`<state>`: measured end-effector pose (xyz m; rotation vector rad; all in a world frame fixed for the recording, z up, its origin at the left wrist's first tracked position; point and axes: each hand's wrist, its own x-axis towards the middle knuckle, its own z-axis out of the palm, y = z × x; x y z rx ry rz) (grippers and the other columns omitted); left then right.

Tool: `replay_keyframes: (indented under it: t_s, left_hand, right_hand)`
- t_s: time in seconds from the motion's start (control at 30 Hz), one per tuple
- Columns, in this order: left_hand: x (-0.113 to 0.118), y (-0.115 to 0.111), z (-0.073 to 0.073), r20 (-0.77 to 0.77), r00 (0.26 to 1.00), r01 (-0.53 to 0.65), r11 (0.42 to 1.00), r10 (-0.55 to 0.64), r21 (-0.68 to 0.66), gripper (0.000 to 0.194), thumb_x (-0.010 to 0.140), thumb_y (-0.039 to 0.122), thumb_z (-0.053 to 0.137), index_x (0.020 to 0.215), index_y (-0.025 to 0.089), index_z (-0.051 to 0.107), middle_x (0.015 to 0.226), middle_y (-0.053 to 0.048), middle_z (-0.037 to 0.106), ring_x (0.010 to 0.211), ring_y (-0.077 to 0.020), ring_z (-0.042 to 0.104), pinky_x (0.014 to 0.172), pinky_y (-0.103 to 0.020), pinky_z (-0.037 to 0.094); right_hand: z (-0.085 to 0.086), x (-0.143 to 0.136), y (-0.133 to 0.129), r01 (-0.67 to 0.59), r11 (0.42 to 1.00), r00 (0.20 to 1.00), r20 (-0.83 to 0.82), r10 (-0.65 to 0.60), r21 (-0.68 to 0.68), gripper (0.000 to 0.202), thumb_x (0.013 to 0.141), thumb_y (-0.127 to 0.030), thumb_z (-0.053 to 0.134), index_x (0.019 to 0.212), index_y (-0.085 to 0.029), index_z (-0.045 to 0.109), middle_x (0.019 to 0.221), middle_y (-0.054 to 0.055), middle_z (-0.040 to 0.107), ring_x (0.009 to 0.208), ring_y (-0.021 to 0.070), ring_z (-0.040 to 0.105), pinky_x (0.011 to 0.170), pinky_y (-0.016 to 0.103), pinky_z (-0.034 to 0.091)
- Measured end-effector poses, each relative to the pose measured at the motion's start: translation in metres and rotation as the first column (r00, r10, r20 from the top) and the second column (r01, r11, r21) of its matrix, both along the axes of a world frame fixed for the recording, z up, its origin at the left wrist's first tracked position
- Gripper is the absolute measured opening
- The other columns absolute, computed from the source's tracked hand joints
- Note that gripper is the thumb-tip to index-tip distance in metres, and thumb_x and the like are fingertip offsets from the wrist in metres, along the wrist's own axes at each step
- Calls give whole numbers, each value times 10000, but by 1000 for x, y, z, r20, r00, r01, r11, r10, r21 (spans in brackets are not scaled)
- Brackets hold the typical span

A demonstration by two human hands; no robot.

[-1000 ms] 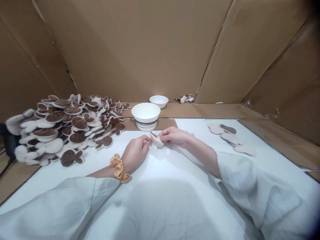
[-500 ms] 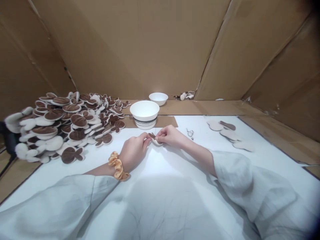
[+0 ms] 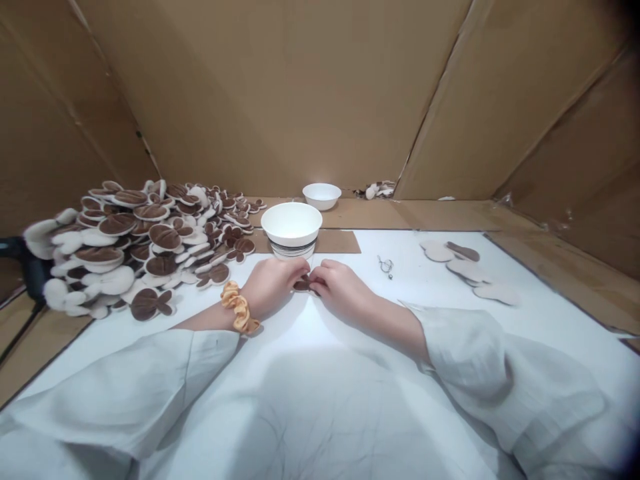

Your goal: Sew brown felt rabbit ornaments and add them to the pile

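Note:
A small brown fabric piece is pinched between my two hands, just in front of the larger white bowl. My left hand, with a yellow scrunchie at its wrist, is closed on the piece's left side. From the right, my right hand grips its other side with thumb and fingers. Fingers cover much of the piece. Dark thread is wound around the stand beneath the bowl.
A big pile of brown-and-white fabric shapes fills the left. A smaller white bowl stands behind. Flat pale pieces and a small metal item with thread lie right. Cardboard walls surround the white table.
My hands have drawn closer together around the piece, whose brown face now shows between them where a white edge showed before. The whole view has shifted slightly.

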<state>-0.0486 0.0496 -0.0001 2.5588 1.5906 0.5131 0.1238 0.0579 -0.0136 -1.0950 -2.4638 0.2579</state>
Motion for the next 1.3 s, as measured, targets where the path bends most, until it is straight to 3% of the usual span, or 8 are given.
replay_keyframes:
  t_s: [0.1, 0.2, 0.43, 0.6, 0.8, 1.0, 1.13, 1.3]
  left_hand:
    - [-2, 6, 2, 147, 989, 50, 994, -35, -100, 254, 846, 283, 399, 841, 215, 643, 777, -13, 682, 694, -148, 600, 655, -224, 393]
    - [-3, 8, 5, 325, 945, 113, 964, -29, -241, 224, 815, 282, 445, 802, 178, 644, 698, -14, 672, 661, -142, 602, 635, -214, 411]
    - [-8, 12, 3, 491, 870, 159, 923, 37, -351, 234, 767, 323, 487, 762, 139, 631, 640, 2, 624, 572, -114, 532, 540, -191, 387]
    - [-5, 9, -3, 503, 863, 121, 944, 52, -306, 229, 756, 288, 462, 785, 118, 612, 670, -4, 618, 591, -113, 510, 538, -186, 376]
    - [1, -4, -5, 416, 909, 119, 975, -32, -186, 263, 811, 274, 409, 868, 147, 632, 710, 1, 617, 607, -110, 497, 577, -186, 368]
    - [5, -18, -3, 268, 959, 118, 989, -90, -91, 222, 842, 244, 414, 876, 198, 629, 639, 26, 614, 536, -91, 495, 591, -185, 369]
    - [2, -16, 0, 264, 959, 109, 994, -102, -13, 237, 863, 243, 385, 886, 207, 618, 779, 10, 667, 631, -97, 561, 631, -181, 384]
    - [-3, -8, 6, 269, 962, 60, 998, -54, -13, 227, 848, 235, 400, 845, 187, 621, 708, 8, 656, 578, -98, 535, 592, -184, 376]
  right_hand:
    - [-8, 2, 0, -117, 969, 993, 52, 109, 219, 216, 866, -178, 446, 753, -117, 620, 655, 45, 489, 643, 152, 448, 607, 263, 360]
    - [-14, 4, 1, -245, 866, 969, 100, 224, 436, 289, 907, -194, 369, 748, -115, 597, 659, 61, 497, 657, 166, 433, 631, 291, 364]
    - [-10, 9, 0, -312, 767, 948, 128, 292, 560, 229, 900, -149, 378, 804, -131, 585, 675, 55, 504, 673, 163, 422, 685, 303, 357]
    - [-7, 11, 1, -151, 823, 975, -56, 217, 547, 226, 897, -172, 392, 772, -145, 579, 655, 45, 495, 652, 156, 418, 679, 290, 367]
    - [-6, 11, 1, 76, 939, 956, -291, 26, 335, 140, 851, -178, 478, 740, -167, 562, 685, 38, 551, 677, 162, 484, 672, 293, 369]
    - [-10, 13, 5, 116, 958, 974, -219, -57, 264, 165, 846, -160, 469, 709, -161, 560, 692, 43, 545, 682, 166, 475, 672, 290, 368]
    - [-14, 13, 6, -46, 883, 993, -73, 90, 466, 229, 883, -152, 400, 737, -141, 576, 679, 54, 516, 679, 163, 429, 695, 290, 358]
    - [-9, 13, 1, -238, 740, 971, 149, 186, 629, 294, 915, -150, 327, 780, -143, 588, 649, 37, 496, 653, 153, 404, 768, 312, 331]
